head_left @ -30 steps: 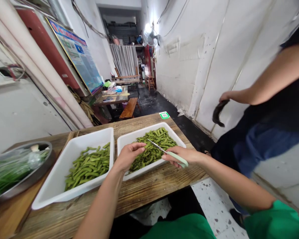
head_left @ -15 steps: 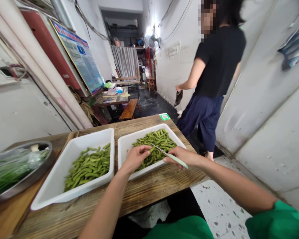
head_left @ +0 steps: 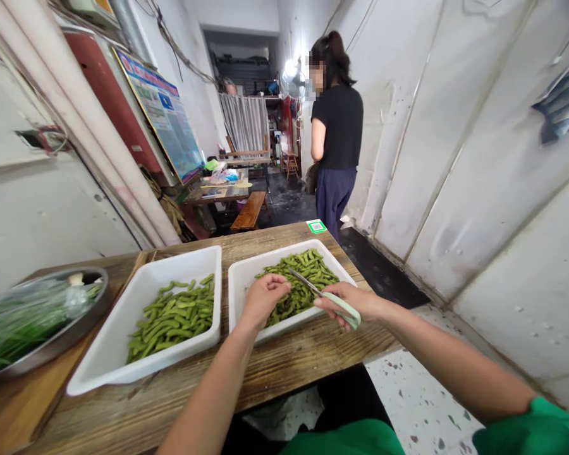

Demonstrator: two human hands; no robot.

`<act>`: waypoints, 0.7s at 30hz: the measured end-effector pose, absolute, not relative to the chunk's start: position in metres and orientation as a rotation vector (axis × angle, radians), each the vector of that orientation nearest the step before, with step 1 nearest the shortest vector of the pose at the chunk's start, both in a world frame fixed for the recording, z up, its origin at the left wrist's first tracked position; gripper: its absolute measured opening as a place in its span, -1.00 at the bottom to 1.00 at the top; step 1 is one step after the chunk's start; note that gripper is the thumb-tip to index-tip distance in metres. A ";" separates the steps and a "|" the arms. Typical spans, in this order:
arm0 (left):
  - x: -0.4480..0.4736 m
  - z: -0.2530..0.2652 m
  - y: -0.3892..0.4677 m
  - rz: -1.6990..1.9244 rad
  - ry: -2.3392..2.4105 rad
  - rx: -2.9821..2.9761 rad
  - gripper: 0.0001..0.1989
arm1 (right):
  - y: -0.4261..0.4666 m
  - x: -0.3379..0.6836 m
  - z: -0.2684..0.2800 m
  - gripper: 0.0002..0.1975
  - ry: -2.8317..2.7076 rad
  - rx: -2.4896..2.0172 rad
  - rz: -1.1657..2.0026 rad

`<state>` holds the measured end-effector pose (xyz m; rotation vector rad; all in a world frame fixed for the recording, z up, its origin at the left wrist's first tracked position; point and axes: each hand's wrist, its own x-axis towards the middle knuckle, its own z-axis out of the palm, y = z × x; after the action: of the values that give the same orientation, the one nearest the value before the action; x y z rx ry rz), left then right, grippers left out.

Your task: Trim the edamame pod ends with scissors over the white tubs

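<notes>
Two hands of mine are at the right tray. The right hand (head_left: 348, 299) is closed around the pale green handles of the scissors (head_left: 343, 308), blades pointing far and left over the pods; I cannot tell how wide the blades stand. The left hand (head_left: 267, 297) has thumb and fingertips drawn close, but I cannot tell whether a pod is between them.

Below lie the edamame pods (head_left: 309, 267), heaped in the white plastic right tray (head_left: 238, 278). Each should feel very light, springy rather than stiff, faintly fuzzy and perhaps a little slippery if damp. I would pinch one by its plump middle, leaving the thin tip free, and not squeeze hard enough to split the seam. The scissors look light and rigid, best held by the loops.

To the left, the larger left tray (head_left: 102, 344) holds more pods (head_left: 183, 314), and farther left is a metal basin (head_left: 76, 328) of bagged greens (head_left: 21, 335). All stand on the wooden table (head_left: 284, 366).
</notes>
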<state>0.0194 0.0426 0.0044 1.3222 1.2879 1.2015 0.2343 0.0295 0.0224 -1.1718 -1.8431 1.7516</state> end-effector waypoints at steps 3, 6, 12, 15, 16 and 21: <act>0.020 0.007 0.041 1.286 1.070 0.927 -0.79 | 0.026 0.234 0.025 -0.53 -1.863 -1.191 1.712; 0.024 0.010 0.038 1.287 0.929 0.717 -0.78 | 0.022 0.232 0.028 -0.52 -1.969 -1.189 1.647; 0.036 0.009 0.032 1.273 0.892 0.732 -0.81 | 0.020 0.225 0.030 -0.55 -2.026 -1.179 1.532; 0.038 0.007 0.031 1.262 0.928 0.748 -0.79 | 0.019 0.223 0.034 -0.56 -2.061 -1.208 1.463; 0.038 0.007 0.031 1.266 0.937 0.751 -0.79 | 0.019 0.223 0.035 -0.57 -2.073 -1.223 1.436; 0.037 0.002 0.032 1.265 1.000 0.755 -0.80 | 0.016 0.222 0.039 -0.58 -2.113 -1.319 1.316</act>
<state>0.0375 0.0320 0.0017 0.7546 0.9996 1.2651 0.2225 0.0163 0.0390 -1.3195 -2.1127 1.3164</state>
